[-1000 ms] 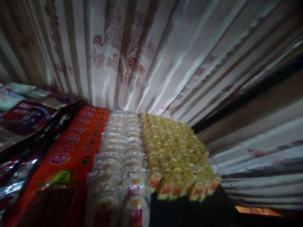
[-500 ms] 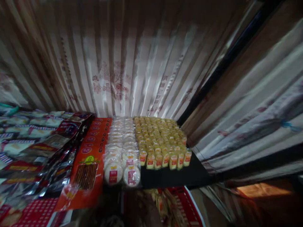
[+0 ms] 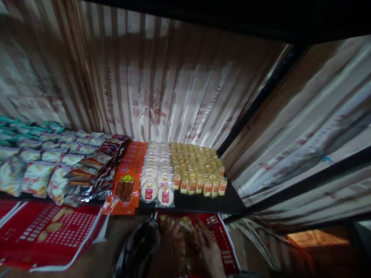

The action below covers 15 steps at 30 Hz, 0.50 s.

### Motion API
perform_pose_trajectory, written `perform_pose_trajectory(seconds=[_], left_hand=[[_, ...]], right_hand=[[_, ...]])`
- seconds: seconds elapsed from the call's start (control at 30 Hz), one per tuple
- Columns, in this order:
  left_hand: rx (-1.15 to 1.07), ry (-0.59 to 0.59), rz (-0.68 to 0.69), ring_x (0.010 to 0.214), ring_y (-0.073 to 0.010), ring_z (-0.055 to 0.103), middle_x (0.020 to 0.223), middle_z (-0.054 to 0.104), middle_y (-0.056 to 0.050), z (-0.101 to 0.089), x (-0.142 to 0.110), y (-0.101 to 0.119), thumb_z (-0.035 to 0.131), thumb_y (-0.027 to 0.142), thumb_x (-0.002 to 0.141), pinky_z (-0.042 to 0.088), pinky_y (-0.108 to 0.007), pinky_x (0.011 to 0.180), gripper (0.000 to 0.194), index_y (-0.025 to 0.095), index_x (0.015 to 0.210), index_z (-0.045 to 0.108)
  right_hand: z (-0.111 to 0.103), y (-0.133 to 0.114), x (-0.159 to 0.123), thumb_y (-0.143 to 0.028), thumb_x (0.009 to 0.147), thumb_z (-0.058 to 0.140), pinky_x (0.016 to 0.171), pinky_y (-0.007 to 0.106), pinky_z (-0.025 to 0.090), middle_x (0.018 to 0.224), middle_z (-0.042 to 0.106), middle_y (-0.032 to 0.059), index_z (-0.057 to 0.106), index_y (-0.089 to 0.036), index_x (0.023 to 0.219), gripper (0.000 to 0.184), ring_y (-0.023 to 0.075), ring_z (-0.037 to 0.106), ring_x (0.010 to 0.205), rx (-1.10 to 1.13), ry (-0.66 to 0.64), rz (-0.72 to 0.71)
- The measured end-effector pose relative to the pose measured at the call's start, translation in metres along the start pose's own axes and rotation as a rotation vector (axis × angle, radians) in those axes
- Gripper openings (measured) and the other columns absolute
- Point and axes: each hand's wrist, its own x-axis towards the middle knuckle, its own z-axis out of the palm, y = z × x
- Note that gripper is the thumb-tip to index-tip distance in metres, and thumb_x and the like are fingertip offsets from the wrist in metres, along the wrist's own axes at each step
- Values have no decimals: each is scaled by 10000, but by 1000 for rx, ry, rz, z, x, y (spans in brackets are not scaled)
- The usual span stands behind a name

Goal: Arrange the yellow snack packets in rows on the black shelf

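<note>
Below the black shelf, a red basket (image 3: pixel 228 239) with a pale rim holds a heap of yellowish wrapped snack packets (image 3: pixel 185 224). Both my hands reach down into it. On the left side of the heap, my left hand (image 3: pixel 173 233) has its fingers curled against the packets, dim and blurred. My right hand (image 3: pixel 208 245) presses on the heap from the right, fingers bent round packets. Just above on the shelf stand tight rows of small yellow packaged cakes (image 3: pixel 199 170), beside round white wrapped crackers (image 3: pixel 156 185).
An orange snack pouch (image 3: pixel 127 193) overhangs the black shelf (image 3: pixel 203 204). Dark pouches (image 3: pixel 98 166) and white bags (image 3: pixel 37 177) lie further left. Another red basket (image 3: pixel 58 235) sits low at left. A dark rounded shape (image 3: pixel 139 243) is beside my left hand. Printed curtain-like sheeting (image 3: pixel 174 92) hangs behind.
The view has shifted, showing more of the shelf's left side and the lower-left basket. Both hands now show clearly in the basket, where before they were dim and mostly out of view.
</note>
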Motion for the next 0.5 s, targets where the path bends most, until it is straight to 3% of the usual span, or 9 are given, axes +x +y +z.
perform_pose_trajectory(seconds=[0.07, 0.13, 0.23, 0.4, 0.5], left_hand=[[5, -33, 76, 1297, -217, 377, 1354, 488, -31, -3, 16, -11, 487, 249, 832, 403, -351, 1009, 292, 267, 1094, 613], [54, 62, -2, 1337, -270, 299, 1382, 454, -61, -7, 34, -24, 493, 252, 826, 345, -412, 1042, 293, 236, 1089, 622], [147, 199, -91, 1349, -311, 255, 1407, 415, -103, -6, 61, -43, 509, 345, 821, 246, -488, 1075, 428, 229, 1231, 538], [139, 253, -218, 1332, -335, 278, 1419, 393, -119, 15, 91, -56, 563, 436, 778, 208, -543, 1069, 449, 232, 1177, 578], [108, 228, -236, 1316, -328, 311, 1391, 435, -103, 26, 97, -58, 592, 427, 758, 250, -537, 1052, 410, 240, 1122, 609]], right_hand=[[-9, -18, 1, -545, 748, 396, 925, 411, 478, 1058, 684, 122, 678, -200, 976, 500, 282, 621, 1025, 34, 25, -25], [-12, -47, 5, -537, 780, 391, 955, 407, 459, 1091, 668, 131, 650, -173, 1034, 514, 267, 605, 1050, 52, 33, -102], [-2, -102, 21, -473, 864, 337, 1015, 382, 405, 1221, 597, 122, 586, -163, 1156, 493, 226, 533, 1156, 62, -44, -333], [48, -195, 78, -410, 907, 278, 1109, 407, 248, 1443, 361, 96, 385, -133, 1356, 538, 203, 261, 1358, -161, -172, -692], [81, -239, 117, -360, 911, 285, 1123, 463, 146, 1483, 281, 86, 303, -139, 1400, 537, 233, 84, 1401, -430, -183, -731]])
